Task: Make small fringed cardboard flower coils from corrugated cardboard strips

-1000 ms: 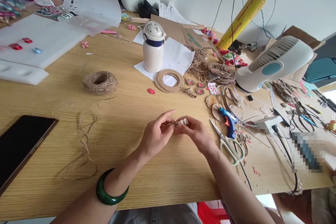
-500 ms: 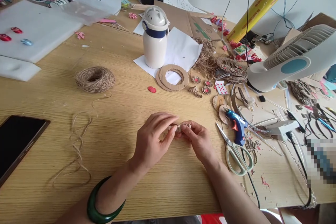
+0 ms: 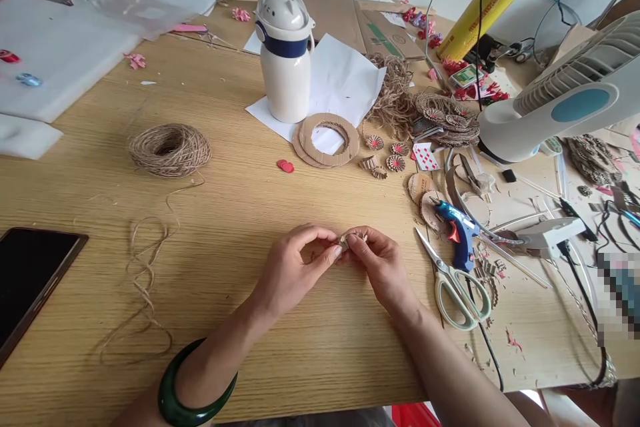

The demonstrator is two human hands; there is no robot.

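Note:
Between my two hands is a small strip of corrugated cardboard, mostly covered by the fingers. My left hand pinches its left end between thumb and fingertips. The thumb and curled fingers of my right hand grip the other end. Beyond them lie two red paper discs, a pair of cardboard rings and several pleated cardboard rosettes with red centres. Close to my right forearm, pale-handled scissors rest beside a blue glue gun.
A ball of twine trails a loose strand on the left, above a phone. A white bottle stands at the back on paper. On the right are a fan, a white power strip with cables, and cardboard scraps.
My left fingers have lowered and closed in on the cardboard strip, nearer my right hand. The camera view has shifted slightly.

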